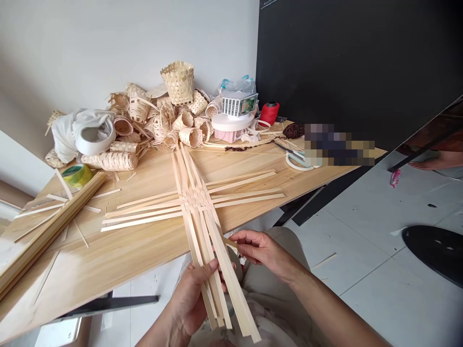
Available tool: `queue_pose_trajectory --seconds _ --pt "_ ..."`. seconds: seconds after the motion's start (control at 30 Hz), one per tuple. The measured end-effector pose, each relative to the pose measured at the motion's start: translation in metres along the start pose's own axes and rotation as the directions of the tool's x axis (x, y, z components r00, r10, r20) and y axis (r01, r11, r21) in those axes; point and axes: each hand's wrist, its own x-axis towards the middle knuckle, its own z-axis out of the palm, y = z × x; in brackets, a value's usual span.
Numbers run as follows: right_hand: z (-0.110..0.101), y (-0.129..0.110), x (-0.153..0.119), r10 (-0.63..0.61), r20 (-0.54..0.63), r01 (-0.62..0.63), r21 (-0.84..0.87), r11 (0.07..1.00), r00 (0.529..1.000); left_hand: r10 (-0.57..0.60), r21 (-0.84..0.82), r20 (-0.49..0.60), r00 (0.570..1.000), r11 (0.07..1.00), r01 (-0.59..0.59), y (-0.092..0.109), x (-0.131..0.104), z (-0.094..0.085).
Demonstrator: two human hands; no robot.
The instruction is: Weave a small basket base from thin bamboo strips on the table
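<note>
Flat pale wooden strips cross in a woven patch (196, 198) on the table, with loose ends spreading to both sides, away and toward me. My left hand (197, 284) is closed around several of the near strip ends, thumb on top, past the table's front edge. To the right of these strips, my right hand (258, 248) pinches the end of a thin strip (230, 243) between thumb and fingers. That strip runs leftward beneath the long near strips, where its other part is hidden.
Small woven baskets (179, 82) are heaped along the wall. A bundle of strips (54, 231) and green tape (77, 175) lie left. White-handled scissors (298, 161), a red thread spool (269, 113) and a white round box (232, 121) stand or lie toward the right.
</note>
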Motion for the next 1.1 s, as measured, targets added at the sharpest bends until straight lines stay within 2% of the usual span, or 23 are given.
queue_pose_trajectory --seconds 0.23,0.4,0.5,0.57,0.63,0.73,0.8,0.93,1.1 --pt "0.004 -0.001 -0.003 -0.021 -0.02 0.02 -0.055 0.998 1.0 0.013 0.029 0.059 0.998 0.999 -0.015 0.0 0.0 -0.003" --pt "0.007 -0.007 -0.002 -0.098 0.004 0.096 -0.225 0.97 0.995 0.007 0.055 0.077 0.997 0.998 -0.011 0.0 0.0 -0.003" --pt "0.011 -0.015 -0.005 -0.159 0.008 0.152 -0.356 0.922 0.987 0.016 0.073 0.062 0.998 0.997 -0.02 -0.001 -0.001 -0.003" --pt "0.014 -0.021 -0.009 -0.219 -0.014 0.184 -0.492 0.851 0.976 0.024 0.073 0.033 0.999 0.997 -0.026 -0.001 -0.001 -0.003" --pt "0.016 -0.026 -0.012 -0.308 -0.024 0.223 -0.635 0.739 0.951 0.03 0.062 0.006 1.0 0.998 -0.03 -0.002 -0.002 -0.003" --pt "0.017 -0.03 -0.014 -0.438 0.074 0.335 -0.759 0.557 0.896 0.033 0.035 -0.009 0.999 0.999 -0.033 -0.003 -0.002 -0.003" --pt "0.015 -0.029 -0.014 -0.464 0.158 0.393 -0.791 0.47 0.872 0.041 0.015 -0.009 0.999 0.999 -0.04 -0.004 -0.001 -0.002" --pt "0.013 -0.026 -0.014 -0.444 0.24 0.419 -0.832 0.363 0.863 0.055 -0.01 -0.023 0.998 0.998 -0.056 -0.005 0.001 0.0" --pt "0.011 -0.025 -0.012 -0.459 0.284 0.448 -0.843 0.299 0.842 0.063 0.003 -0.007 0.998 0.998 -0.063 -0.004 0.002 0.004"
